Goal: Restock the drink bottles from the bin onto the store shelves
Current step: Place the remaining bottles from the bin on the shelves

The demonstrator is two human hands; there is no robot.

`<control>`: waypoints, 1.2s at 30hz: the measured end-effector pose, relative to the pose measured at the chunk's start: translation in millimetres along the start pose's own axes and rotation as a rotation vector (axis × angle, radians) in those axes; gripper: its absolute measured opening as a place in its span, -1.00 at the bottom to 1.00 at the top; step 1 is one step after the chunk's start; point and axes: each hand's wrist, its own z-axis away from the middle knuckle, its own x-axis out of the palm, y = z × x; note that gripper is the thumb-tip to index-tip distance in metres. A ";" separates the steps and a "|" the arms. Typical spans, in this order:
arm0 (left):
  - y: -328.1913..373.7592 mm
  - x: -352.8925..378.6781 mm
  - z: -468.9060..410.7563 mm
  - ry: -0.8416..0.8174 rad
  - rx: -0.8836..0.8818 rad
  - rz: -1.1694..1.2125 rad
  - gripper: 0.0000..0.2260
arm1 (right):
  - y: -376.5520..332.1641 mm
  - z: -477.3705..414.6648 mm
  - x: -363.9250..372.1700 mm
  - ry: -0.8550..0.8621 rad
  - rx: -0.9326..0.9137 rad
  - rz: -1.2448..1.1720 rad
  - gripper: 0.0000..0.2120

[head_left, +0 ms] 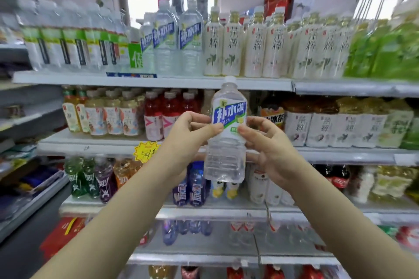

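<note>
Shelves looked nearly full. Left hand and right hand both gripped one water bottle, not shelved yet.

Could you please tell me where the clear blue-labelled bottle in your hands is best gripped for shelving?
Probably around its ribbed lower body, from the right: the bottle is upright, the ribs give purchase, and the right hand lies beside them.
</note>
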 end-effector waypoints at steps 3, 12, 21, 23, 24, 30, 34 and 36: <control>17.5 2.6 -3.8 0.012 0.053 -0.021 -0.76 | -18.9 -7.7 2.6 -0.047 -0.048 0.001 -0.45; 39.2 -37.0 -27.4 0.119 0.155 -0.068 -0.79 | -28.4 -50.2 52.7 -0.103 -0.107 -0.041 -0.44; 51.6 -130.1 -90.7 0.176 0.304 -0.191 -0.74 | -27.7 -127.6 129.4 -0.153 -0.201 0.089 -0.73; 56.0 -150.4 -108.3 0.164 0.336 -0.210 -0.77 | -32.4 -149.2 147.6 -0.147 -0.261 0.162 -0.73; 58.8 -160.4 -118.2 0.163 0.349 -0.224 -0.80 | -35.6 -159.9 156.6 -0.139 -0.290 0.198 -0.72; 82.7 -210.4 -181.5 0.157 0.467 -0.261 -0.76 | -50.9 -220.3 203.6 -0.148 -0.441 0.368 -0.70; 85.7 -229.2 -224.0 0.159 0.530 -0.248 -0.73 | -54.1 -260.1 225.2 -0.119 -0.543 0.496 -0.68; 81.0 -236.2 -242.7 0.154 0.546 -0.232 -0.73 | -52.2 -279.0 230.1 -0.090 -0.589 0.587 -0.65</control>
